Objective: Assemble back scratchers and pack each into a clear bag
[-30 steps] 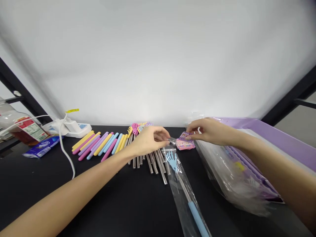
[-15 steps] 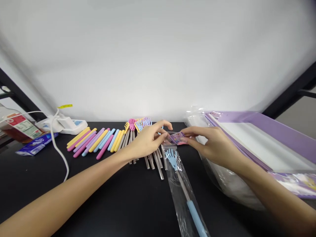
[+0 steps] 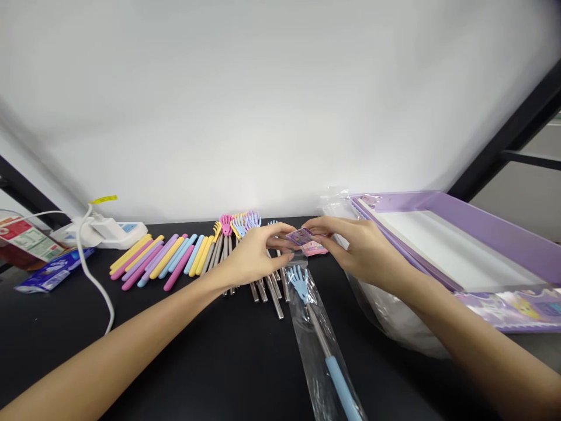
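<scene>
A light-blue back scratcher [image 3: 322, 330] with a hand-shaped head and metal rod lies inside a clear plastic bag [image 3: 302, 351] on the black table. My right hand [image 3: 357, 242] pinches a small purple printed card [image 3: 301, 236] above the bag's mouth. Below it is a pink printed card [image 3: 314, 249], perhaps part of a stack. My left hand [image 3: 256, 251] is at the bag's top edge, thumb and fingers curved around it, fingertips by the purple card's left edge. Behind my left hand, several unbagged back scratchers [image 3: 239, 225] are partly hidden.
Several coloured handles [image 3: 153, 257] lie in a row at left. A white power strip [image 3: 127, 234], white cable [image 3: 87, 263], blue packet [image 3: 52, 272] and drink carton [image 3: 33, 242] stand beyond them. At right is a purple tray [image 3: 491, 225] with clear plastic bags [image 3: 394, 316] beside it.
My left fingers have moved in against the purple card and opened wider. The card sits further left, and more of the pink card shows. The whole view has shifted slightly.
</scene>
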Available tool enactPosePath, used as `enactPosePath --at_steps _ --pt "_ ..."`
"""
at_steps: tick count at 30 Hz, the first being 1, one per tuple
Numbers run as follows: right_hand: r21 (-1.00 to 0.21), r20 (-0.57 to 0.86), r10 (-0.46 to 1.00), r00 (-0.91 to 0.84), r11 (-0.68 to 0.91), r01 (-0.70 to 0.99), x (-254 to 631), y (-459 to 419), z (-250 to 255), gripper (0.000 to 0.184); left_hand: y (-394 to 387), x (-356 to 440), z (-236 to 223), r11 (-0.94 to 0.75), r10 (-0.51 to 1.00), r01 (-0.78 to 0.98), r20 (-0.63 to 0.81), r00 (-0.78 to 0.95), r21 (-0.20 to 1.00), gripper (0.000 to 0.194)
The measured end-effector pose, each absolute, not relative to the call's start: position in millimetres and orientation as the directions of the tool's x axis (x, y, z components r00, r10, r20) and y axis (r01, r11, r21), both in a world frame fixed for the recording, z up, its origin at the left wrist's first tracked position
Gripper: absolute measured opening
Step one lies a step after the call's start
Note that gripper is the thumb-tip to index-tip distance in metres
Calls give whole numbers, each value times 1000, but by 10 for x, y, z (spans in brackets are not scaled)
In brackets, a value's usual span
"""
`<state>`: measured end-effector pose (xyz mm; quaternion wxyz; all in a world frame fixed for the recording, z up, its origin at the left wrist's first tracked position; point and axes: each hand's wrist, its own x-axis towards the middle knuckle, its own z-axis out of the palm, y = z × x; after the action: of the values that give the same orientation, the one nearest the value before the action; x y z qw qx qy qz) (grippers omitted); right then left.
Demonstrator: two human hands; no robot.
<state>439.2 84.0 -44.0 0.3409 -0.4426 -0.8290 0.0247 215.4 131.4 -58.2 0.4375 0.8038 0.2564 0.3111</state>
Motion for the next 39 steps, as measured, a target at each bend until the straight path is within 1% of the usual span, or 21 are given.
enactPosePath --at_steps 4,6,16,20,24,27,30,33,35,39 --pt "-259 547 716 -435 638 725 4422 836 -463 21 1310 2176 -583 -437 717 141 249 651 889 32" --pt "-236 551 695 -462 661 712 4436 836 -468 21 1309 2177 -569 -432 719 144 244 651 891 30" --pt "-248 497 691 -524 692 678 4440 855 -430 33 1298 2169 -567 -429 712 140 239 661 892 27" --pt "-244 467 718 -516 665 706 4411 874 -434 32 1294 2172 -573 -440 707 140 246 663 887 27" --pt "-259 519 733 -439 625 736 4371 884 -469 24 1284 2168 -559 -419 712 125 240 660 899 32" --pt "-262 579 689 -436 663 701 4333 857 -483 21 1281 2161 -559 -388 720 110 227 656 915 35" --pt "-216 599 652 -466 691 690 4311 816 -488 24 1284 2158 -569 -375 727 101 225 648 921 35" --pt "-149 594 633 -495 692 706 4311 791 -496 33 1287 2162 -570 -356 747 112 210 630 928 34" --pt "-130 588 633 -503 688 714 4308 784 -501 38 1288 2166 -564 -345 763 117 206 612 931 34" --pt "-86 561 630 -537 690 719 4256 768 -496 39 1286 2170 -558 -335 772 99 213 599 937 35"
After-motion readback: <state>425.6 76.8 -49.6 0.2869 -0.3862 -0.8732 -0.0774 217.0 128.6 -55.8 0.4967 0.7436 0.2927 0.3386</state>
